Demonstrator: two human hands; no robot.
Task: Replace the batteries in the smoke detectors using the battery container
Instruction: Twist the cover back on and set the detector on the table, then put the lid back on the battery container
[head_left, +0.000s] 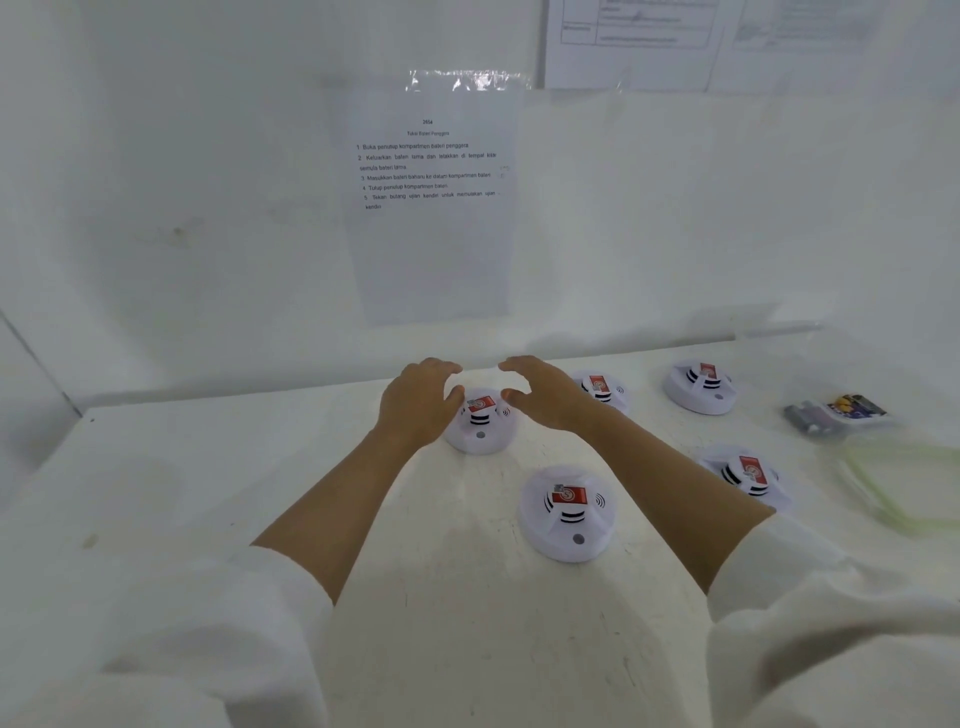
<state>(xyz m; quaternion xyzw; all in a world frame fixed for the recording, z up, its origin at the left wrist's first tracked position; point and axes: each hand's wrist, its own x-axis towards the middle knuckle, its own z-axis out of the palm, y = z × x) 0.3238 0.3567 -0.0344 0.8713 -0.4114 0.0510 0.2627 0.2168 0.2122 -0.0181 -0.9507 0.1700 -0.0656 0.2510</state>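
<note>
Several white round smoke detectors with red labels lie on the white table (208, 493). One detector (482, 423) sits at the centre back, between my hands. My left hand (418, 400) hovers at its left side with fingers spread and arched. My right hand (540, 389) is at its right side, fingers arched, thumb near the detector's top. Neither hand holds it. Another detector (569, 514) lies nearer to me. A clear battery container (839, 415) with dark batteries stands at the far right.
More detectors lie at the back right (602, 389), (701, 387) and at the right (748, 475), partly behind my right forearm. A clear lid or tray (893, 488) lies at the right edge. An instruction sheet (428, 197) hangs on the white wall.
</note>
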